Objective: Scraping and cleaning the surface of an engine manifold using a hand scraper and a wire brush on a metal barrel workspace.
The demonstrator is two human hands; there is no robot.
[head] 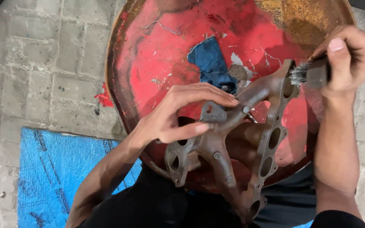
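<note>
The left hand [178, 116] is closed around the middle of a rusty cast-metal manifold [229, 143], the fingers laid over the top of one of its curved pipes and the thumb pressed against the small flange below. The right hand [347, 55] grips a wire brush [311, 75] tightly, thumb on its dark block, with the steel bristles pointing left and touching the far end of the manifold's long flange. That flange, pierced by a row of oval holes, runs from the brush down toward the person's lap, and the pipes branch off it to the left. The manifold rests on the top of a round red drum [157, 55], whose paint is scratched and rusted near the far rim. A scrap of blue cloth [210, 63] lies on the drum just beyond the left hand's fingertips. To the left, on the grey paving blocks [39, 63], lies a blue sheet [55, 169].
</note>
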